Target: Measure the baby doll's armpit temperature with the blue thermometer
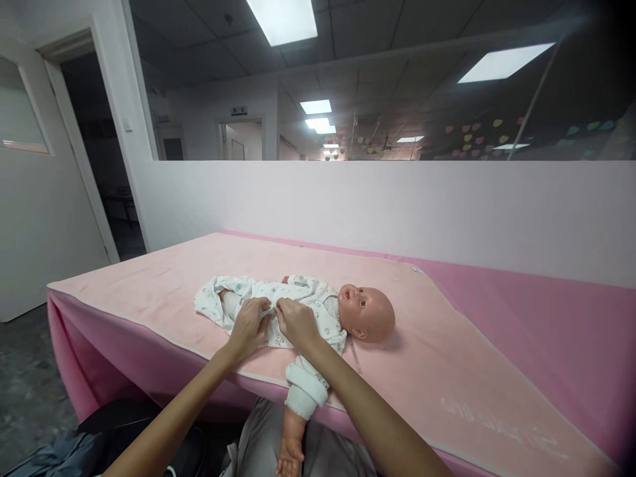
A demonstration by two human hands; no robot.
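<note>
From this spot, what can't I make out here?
In the head view:
Whatever the left hand and right hand may pinch on the doll: covered by the hands.
White marking on the mat: too faint to read.
What lies beyond the doorway: too dark.
Grey trousers: cut off by the bottom edge.

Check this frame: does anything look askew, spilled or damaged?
One thing: the doll lies on the pink cover, but its near arm juts past the edge toward the wearer's grey-clad lap, which looks awkward. I see no spill or damage.
</note>
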